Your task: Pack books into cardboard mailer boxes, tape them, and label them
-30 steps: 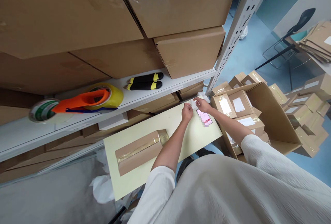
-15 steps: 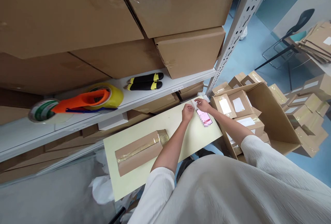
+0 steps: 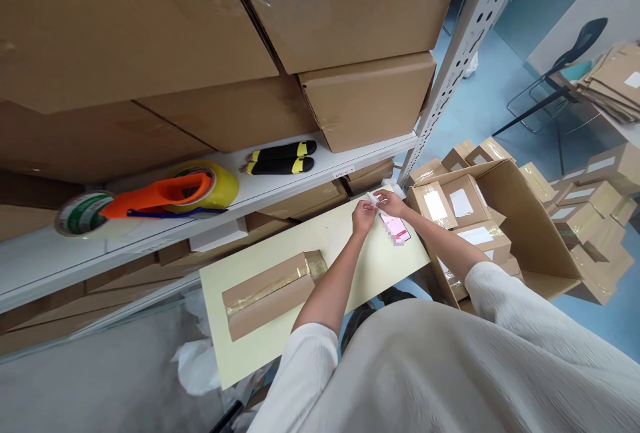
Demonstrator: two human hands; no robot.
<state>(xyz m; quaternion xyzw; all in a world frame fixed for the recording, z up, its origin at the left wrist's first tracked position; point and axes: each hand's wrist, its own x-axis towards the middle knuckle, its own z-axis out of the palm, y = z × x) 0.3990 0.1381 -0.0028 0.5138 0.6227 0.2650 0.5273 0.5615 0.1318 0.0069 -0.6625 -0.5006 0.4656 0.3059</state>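
Observation:
Above the far part of the cream table, my left hand and my right hand are close together. Both have their fingers pinched on a small white paper label, which is partly hidden by the fingers. Just below my right hand lies a phone with a pink lit screen, partly blurred out. A long cardboard box, taped along its top, rests on the near left part of the table.
A shelf over the table carries two black-and-yellow cutters, a yellow tape roll and an orange tape dispenser. To the right, an open carton holds several labelled boxes. More boxes lie on the floor.
The fingers of both hands have shifted slightly, and more of the white label shows above and between them. The long box and the phone have stayed put.

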